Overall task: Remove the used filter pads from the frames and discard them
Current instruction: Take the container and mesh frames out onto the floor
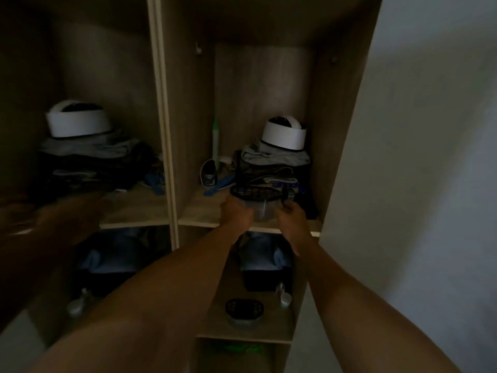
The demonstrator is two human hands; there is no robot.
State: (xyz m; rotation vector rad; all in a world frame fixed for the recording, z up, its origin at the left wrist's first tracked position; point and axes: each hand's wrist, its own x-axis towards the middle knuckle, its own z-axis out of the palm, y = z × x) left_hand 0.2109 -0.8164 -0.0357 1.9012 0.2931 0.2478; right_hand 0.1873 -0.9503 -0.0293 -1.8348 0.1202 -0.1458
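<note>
Both my arms reach into a dim wooden cupboard. My left hand (pixel 236 212) and my right hand (pixel 291 214) grip the two sides of a clear plastic tub (pixel 262 211) with a dark slotted lid (pixel 255 193), at the front edge of the upper shelf (pixel 204 215). A second similar tub (pixel 244 312) with a dark slotted lid stands on the lower shelf. No filter pad can be made out in the poor light.
Behind the held tub is a stack of folded clothes (pixel 274 162) topped by a white cap (pixel 283 134). A shoe (pixel 208 175) and blue items lie to its left. The left door's mirror (pixel 80 157) repeats the scene. A pale wall (pixel 430 184) is on the right.
</note>
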